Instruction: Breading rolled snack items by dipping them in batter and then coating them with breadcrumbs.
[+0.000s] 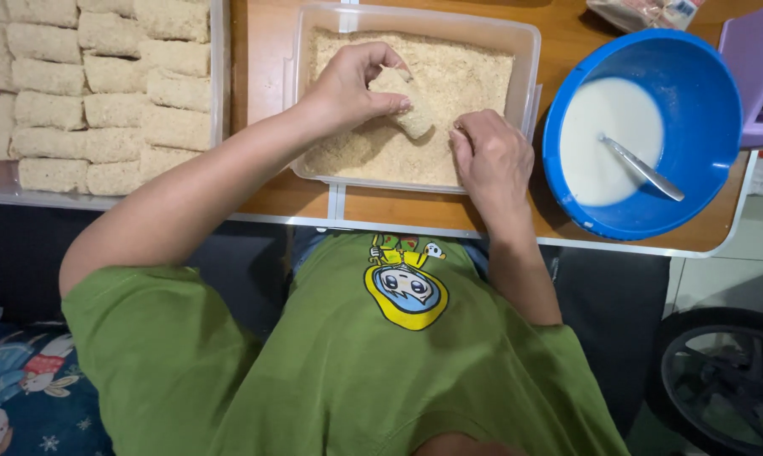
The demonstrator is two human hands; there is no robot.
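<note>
Here, left hand [347,84] grip, crumbed roll [407,105] upright-slanted

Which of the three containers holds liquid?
The round blue bowl, with white liquid and a spoon; the clear tub holds crumbs, the tray coated rolls.

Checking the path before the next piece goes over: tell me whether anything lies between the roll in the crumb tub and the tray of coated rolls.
Nothing visible does. The roll, held by the left hand with the right hand beside it, sits in the crumb tub. Only a bare strip of wooden table separates the tub from the tray.
</note>
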